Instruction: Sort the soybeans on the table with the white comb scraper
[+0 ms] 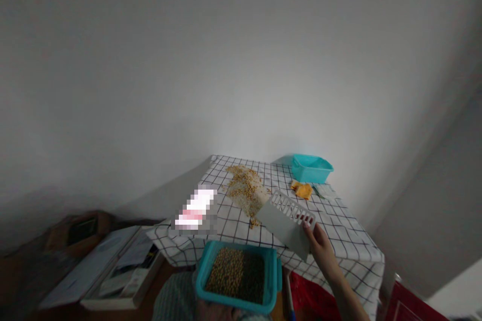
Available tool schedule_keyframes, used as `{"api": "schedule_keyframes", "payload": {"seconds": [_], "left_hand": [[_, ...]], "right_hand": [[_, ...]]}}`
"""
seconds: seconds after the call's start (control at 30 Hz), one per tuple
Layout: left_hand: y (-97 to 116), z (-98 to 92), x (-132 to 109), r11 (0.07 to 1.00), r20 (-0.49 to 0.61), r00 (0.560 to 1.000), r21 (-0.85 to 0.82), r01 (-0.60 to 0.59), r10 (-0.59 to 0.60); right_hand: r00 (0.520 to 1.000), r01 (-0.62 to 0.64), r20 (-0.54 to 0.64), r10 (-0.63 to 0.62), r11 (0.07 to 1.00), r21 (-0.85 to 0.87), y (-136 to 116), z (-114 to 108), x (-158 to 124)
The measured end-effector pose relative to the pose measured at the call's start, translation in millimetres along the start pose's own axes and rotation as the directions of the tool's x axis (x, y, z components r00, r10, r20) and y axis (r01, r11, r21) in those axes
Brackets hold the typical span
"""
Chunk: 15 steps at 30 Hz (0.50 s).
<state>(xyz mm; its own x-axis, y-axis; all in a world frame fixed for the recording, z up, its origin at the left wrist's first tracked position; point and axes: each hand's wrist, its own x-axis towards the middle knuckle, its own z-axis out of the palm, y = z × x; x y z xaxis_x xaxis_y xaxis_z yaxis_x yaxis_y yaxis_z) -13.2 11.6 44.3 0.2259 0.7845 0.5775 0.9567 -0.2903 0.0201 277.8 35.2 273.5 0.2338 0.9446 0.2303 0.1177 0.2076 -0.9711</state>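
Head view: your right hand (320,241) is closed on the slotted end of a flat white scraper board (288,221), fingers curled over its near right corner, holding it above the table (350,241) just beside the pile of spilled beans (246,190). The board's long axis runs from your hand up and left, its plain edge pointing at the beans. Your left hand (214,311) sits beneath the teal tray (237,276), barely in frame; its grip cannot be judged. The tray hangs below the table's near edge, already well filled. Risk noted: a corner-only grip may let the board twist, scattering beans past the tray onto the floor; a tilted tray could spill its load.
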Motion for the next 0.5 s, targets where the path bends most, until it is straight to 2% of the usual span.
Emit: {"api": "schedule_keyframes", "payload": {"seconds": [0.1,0.2,0.27,0.4,0.5], "left_hand": [[-1.2,3.0,-1.0,0.998,-0.016,0.998,-0.013,-0.055,0.055],[0.3,1.0,-0.7,0.999,0.034,0.999,-0.043,0.014,-0.012],[0.2,-1.3,-0.2,0.999,0.054,0.998,-0.035,0.015,-0.013],[-1.7,-6.2,1.2,0.994,0.006,0.994,0.018,-0.111,0.111],[-0.3,-9.6,1.9,0.999,0.036,0.999,-0.019,-0.038,0.038]], "right_hand": [[1.0,-0.017,0.005,0.017,1.0,-0.001,0.8,1.3,0.2],[0.999,-0.024,0.047,0.023,1.0,0.013,0.8,2.8,-0.2],[0.998,-0.015,0.058,0.013,0.999,0.028,0.5,4.2,-0.6],[0.998,0.011,0.055,-0.013,1.0,0.025,1.5,7.9,-0.4],[0.998,0.024,0.064,-0.026,0.999,0.023,2.3,11.4,1.3]]}}
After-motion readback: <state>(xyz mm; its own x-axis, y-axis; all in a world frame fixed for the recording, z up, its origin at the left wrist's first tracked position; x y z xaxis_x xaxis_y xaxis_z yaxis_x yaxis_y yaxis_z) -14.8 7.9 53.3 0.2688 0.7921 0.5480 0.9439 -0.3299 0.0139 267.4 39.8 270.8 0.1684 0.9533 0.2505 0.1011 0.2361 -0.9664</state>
